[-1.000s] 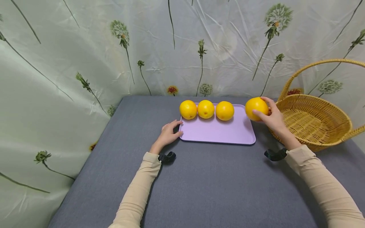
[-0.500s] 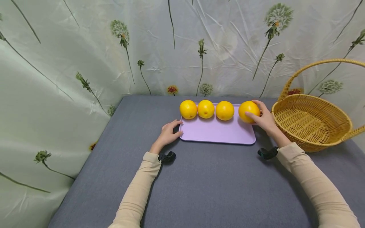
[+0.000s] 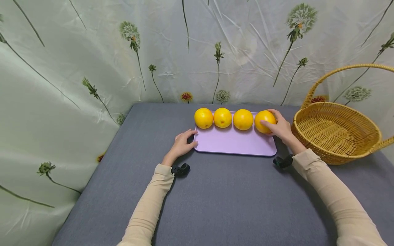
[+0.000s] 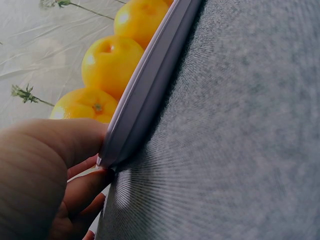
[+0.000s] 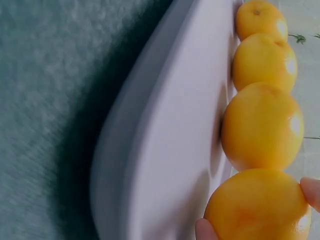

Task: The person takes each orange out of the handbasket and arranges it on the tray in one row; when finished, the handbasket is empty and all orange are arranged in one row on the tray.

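My right hand [image 3: 281,128] holds an orange [image 3: 263,121] between thumb and fingers, at the right end of the lilac tray [image 3: 234,143]. Three more oranges [image 3: 243,119] stand in a row along the tray's far side, to the left of the held one. From the right wrist view, the held orange [image 5: 257,207] sits right up against its neighbour [image 5: 262,127], with fingertips on two sides of it. My left hand [image 3: 182,143] rests at the tray's left edge, thumb and forefinger spread apart, their tips on the rim [image 4: 150,82].
A yellow wicker basket [image 3: 372,150] with a tall handle stands right of the tray, close by my right forearm. Grey cloth [image 3: 234,198] covers the table. A flower-printed curtain [image 3: 172,51] hangs behind and along the left.
My right hand has moved left from beside the basket and lowered the orange to the right end of the row. The left hand and the tray have stayed in place.
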Available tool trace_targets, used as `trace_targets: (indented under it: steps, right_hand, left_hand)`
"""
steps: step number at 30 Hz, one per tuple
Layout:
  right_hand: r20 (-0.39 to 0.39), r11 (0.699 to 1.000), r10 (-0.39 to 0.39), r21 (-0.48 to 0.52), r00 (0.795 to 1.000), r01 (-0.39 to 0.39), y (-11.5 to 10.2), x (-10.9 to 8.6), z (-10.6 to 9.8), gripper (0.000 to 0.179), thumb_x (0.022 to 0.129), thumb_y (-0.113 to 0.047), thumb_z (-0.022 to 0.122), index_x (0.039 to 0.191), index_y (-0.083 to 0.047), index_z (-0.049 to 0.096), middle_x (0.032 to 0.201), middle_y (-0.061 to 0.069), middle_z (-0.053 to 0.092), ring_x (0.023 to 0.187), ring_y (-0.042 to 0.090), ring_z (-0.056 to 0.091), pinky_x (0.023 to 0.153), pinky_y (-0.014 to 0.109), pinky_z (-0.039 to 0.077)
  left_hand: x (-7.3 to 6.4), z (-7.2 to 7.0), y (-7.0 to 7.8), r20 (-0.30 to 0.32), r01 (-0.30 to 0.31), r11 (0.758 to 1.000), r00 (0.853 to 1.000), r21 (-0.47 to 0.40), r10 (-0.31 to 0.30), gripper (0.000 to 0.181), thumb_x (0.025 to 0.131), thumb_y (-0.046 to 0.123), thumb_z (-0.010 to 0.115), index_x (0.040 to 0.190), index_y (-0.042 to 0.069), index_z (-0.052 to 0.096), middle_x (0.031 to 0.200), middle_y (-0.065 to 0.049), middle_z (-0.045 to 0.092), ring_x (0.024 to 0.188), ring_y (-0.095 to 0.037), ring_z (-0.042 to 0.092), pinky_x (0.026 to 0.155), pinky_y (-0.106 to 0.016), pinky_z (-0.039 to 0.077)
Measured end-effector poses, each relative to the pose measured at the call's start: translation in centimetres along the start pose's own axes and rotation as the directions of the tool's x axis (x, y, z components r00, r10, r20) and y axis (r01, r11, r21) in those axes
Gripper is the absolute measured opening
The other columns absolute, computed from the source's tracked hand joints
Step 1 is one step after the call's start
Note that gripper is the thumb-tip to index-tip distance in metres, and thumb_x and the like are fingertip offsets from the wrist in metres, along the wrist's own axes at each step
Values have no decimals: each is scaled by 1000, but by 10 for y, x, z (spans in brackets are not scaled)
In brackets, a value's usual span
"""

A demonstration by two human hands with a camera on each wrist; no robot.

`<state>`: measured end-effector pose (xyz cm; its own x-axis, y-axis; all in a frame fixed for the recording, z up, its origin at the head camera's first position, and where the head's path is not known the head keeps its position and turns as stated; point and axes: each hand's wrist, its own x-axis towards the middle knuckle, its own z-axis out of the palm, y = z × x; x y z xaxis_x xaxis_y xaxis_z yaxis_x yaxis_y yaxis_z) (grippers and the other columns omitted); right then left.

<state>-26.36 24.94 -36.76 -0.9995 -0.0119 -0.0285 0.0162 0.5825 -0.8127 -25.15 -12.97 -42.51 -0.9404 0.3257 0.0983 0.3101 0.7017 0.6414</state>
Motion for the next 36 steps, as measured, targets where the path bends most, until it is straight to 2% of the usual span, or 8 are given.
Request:
trace_targets:
  steps: [8, 16, 19, 22, 26, 30, 36]
  right_hand:
    - [17, 998, 18, -55, 1000, -17, -1, 7, 4, 75, 89, -42, 56, 149, -15, 21, 143, 31, 32, 122, 43, 42, 63, 34, 58]
    - [150, 999, -36, -7, 988, 37, 2, 9, -3, 76, 91, -27, 56, 151, -10, 12, 147, 33, 23, 125, 43, 39, 67, 28, 58]
    - [119, 997, -65, -35, 991, 70, 4, 7, -2, 76, 90, -24, 58, 150, -9, 15, 146, 33, 26, 124, 44, 40, 66, 29, 58]
    - [61, 989, -98, -105, 993, 105, 6, 6, 1, 73, 89, -27, 59, 149, -8, 21, 142, 33, 33, 122, 44, 42, 71, 38, 58]
    - [14, 974, -137, -179, 991, 137, 9, 5, 2, 71, 89, -30, 59, 147, -7, 26, 141, 31, 38, 121, 43, 44, 91, 52, 49]
    - [16, 971, -145, -190, 989, 145, 9, 6, 0, 72, 88, -32, 59, 147, -7, 27, 143, 29, 37, 123, 44, 42, 100, 57, 35]
    - [39, 975, -137, -169, 990, 142, 8, 7, -2, 73, 88, -32, 59, 146, -4, 25, 142, 32, 36, 122, 45, 42, 101, 57, 33]
  left_hand:
    - [0, -1, 0, 2, 3, 1000, 1000, 1, -3, 48, 88, 23, 60, 132, 9, 51, 144, -13, 46, 142, -31, 32, 115, -53, 17]
    - [1, 0, -2, 5, -1, 1000, 1000, 7, 1, 47, 88, 23, 59, 132, 9, 51, 144, -14, 46, 142, -31, 31, 115, -54, 17]
    - [1, 1, -3, 7, 0, 1000, 1000, 7, 0, 47, 88, 24, 59, 132, 9, 51, 144, -14, 46, 142, -31, 31, 115, -54, 17]
    - [2, 1, -4, 11, 5, 1000, 1000, 8, -5, 47, 88, 24, 59, 133, 10, 51, 144, -13, 46, 142, -30, 31, 115, -54, 16]
    - [2, 1, -4, 14, 8, 1000, 1000, 13, -8, 47, 88, 24, 59, 133, 10, 51, 145, -13, 46, 142, -30, 31, 115, -54, 16]
    - [2, 1, -3, 9, 5, 1000, 1000, 16, -5, 48, 88, 24, 59, 133, 10, 51, 145, -13, 46, 142, -30, 31, 115, -54, 16]
    - [2, 1, -2, 7, 0, 1000, 1000, 16, -1, 48, 87, 24, 60, 132, 9, 51, 144, -12, 47, 142, -30, 31, 115, -54, 16]
